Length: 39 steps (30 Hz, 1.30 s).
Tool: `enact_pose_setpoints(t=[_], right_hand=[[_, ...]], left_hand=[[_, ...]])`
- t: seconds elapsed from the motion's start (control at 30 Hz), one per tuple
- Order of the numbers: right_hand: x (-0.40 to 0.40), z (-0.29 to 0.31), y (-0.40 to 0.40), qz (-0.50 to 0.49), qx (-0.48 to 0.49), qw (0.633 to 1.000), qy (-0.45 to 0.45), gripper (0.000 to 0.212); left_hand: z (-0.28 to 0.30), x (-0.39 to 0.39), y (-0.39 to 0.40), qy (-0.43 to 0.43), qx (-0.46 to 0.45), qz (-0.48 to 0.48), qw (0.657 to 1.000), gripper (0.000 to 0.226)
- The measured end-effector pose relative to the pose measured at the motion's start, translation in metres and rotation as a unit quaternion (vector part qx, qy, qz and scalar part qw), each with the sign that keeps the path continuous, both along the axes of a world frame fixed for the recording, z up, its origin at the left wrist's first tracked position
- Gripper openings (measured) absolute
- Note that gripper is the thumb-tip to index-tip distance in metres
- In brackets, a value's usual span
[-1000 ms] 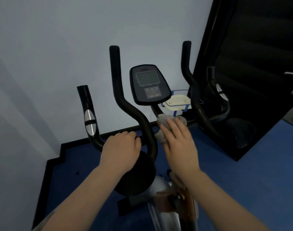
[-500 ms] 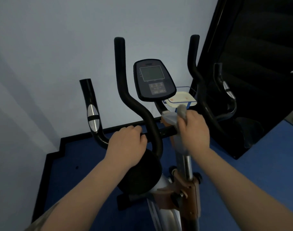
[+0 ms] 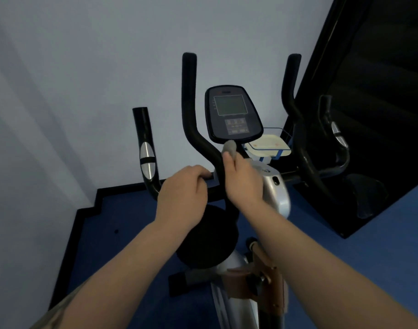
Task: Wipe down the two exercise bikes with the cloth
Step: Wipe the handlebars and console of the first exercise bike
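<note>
An exercise bike stands right in front of me, with black handlebars [image 3: 191, 119] and a dark console [image 3: 234, 115] on a silver post. My left hand [image 3: 181, 193] grips the crossbar left of the post. My right hand [image 3: 244, 179] holds a grey cloth [image 3: 230, 148] against the post just under the console; only a tuft of the cloth shows above my fingers. A second bike is not clearly in view.
A pale wall is close behind the bike. A tall black unit [image 3: 374, 115] stands at the right, against the right handlebar [image 3: 291, 96]. A small white tray on a blue frame [image 3: 269, 144] sits behind the console. Blue floor [image 3: 122, 233] lies below.
My right hand has carried the cloth left and up the post to just beneath the console. My left hand has kept its grip on the crossbar.
</note>
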State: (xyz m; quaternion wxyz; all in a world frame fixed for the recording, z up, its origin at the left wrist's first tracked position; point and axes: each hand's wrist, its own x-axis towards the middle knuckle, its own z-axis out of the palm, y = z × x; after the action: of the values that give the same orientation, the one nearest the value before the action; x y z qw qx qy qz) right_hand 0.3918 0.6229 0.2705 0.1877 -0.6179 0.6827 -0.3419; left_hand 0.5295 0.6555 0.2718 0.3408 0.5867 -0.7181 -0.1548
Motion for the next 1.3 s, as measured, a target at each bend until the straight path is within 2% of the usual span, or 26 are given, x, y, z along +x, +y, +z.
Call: enact_pose_setpoints(t=[0.07,0.17,0.23,0.27,0.33,0.37,0.47,0.53,0.6,0.73,0.83,0.87,0.9,0.97,1.0,1.07,1.1,1.13,1.23,1.3], right_hand=[[0.003,-0.013,0.019,0.026,-0.048,0.997,-0.051,0.032],[-0.008,-0.012,0.026,0.095,-0.067,0.986,-0.12,0.037],[-0.003,0.0,-0.002,0.123,-0.045,0.983,-0.127,0.029],[0.001,0.009,-0.014,0.128,-0.036,0.984,-0.117,0.025],[0.005,0.008,-0.023,0.148,-0.047,0.985,-0.074,0.023],[0.002,-0.001,-0.017,0.162,-0.071,0.984,-0.034,0.027],[-0.017,-0.024,0.022,0.219,-0.145,0.962,0.08,0.041],[-0.024,-0.023,0.015,0.253,-0.134,0.953,0.102,0.042],[-0.015,-0.009,-0.002,0.241,-0.109,0.958,0.108,0.041],[0.003,-0.009,0.006,0.177,-0.13,0.975,0.041,0.048],[-0.015,-0.024,0.038,0.203,-0.112,0.964,-0.127,0.061],[-0.022,-0.021,0.04,0.213,-0.103,0.957,-0.165,0.059],[-0.024,-0.016,0.037,0.225,-0.106,0.954,-0.168,0.053],[-0.015,-0.001,0.023,0.255,-0.12,0.953,-0.115,0.043],[-0.003,0.007,0.015,0.279,-0.096,0.952,-0.077,0.041],[0.017,0.017,0.002,0.327,-0.009,0.942,0.07,0.038],[0.023,0.02,-0.003,0.344,0.03,0.926,0.153,0.035],[0.024,0.022,-0.006,0.363,0.065,0.909,0.195,0.032],[0.01,0.031,-0.006,0.414,0.151,0.88,0.179,0.04],[0.01,0.032,-0.009,0.435,0.17,0.858,0.215,0.046]], left_hand=[[0.004,0.012,-0.006,0.053,-0.028,0.024,0.998,0.027],[0.009,0.03,-0.034,0.047,-0.071,0.054,0.995,0.025],[0.011,0.032,-0.05,-0.004,-0.057,0.014,0.998,0.027],[0.009,0.031,-0.056,-0.056,-0.05,-0.011,0.997,0.029],[0.001,0.028,-0.06,-0.165,-0.059,-0.023,0.984,0.031],[-0.004,0.028,-0.059,-0.189,-0.077,-0.017,0.979,0.03],[-0.011,0.029,-0.054,-0.129,-0.119,0.033,0.984,0.022],[-0.012,0.028,-0.055,-0.114,-0.138,0.048,0.983,0.02],[-0.012,0.028,-0.055,-0.116,-0.153,0.044,0.98,0.021],[-0.013,0.031,-0.049,-0.06,-0.208,0.067,0.974,0.027],[-0.016,0.033,-0.048,0.035,-0.208,0.099,0.973,0.032],[-0.016,0.034,-0.049,0.067,-0.213,0.102,0.969,0.034],[-0.016,0.034,-0.049,0.093,-0.224,0.105,0.964,0.035],[-0.016,0.036,-0.05,0.123,-0.244,0.123,0.954,0.036],[-0.017,0.037,-0.05,0.136,-0.242,0.141,0.95,0.038],[-0.016,0.041,-0.05,0.165,-0.211,0.154,0.951,0.046],[-0.017,0.046,-0.051,0.167,-0.189,0.138,0.958,0.05],[-0.019,0.051,-0.051,0.155,-0.172,0.11,0.967,0.053],[-0.029,0.064,-0.055,0.111,-0.148,0.038,0.982,0.057],[-0.032,0.066,-0.057,0.117,-0.145,0.032,0.982,0.057]])
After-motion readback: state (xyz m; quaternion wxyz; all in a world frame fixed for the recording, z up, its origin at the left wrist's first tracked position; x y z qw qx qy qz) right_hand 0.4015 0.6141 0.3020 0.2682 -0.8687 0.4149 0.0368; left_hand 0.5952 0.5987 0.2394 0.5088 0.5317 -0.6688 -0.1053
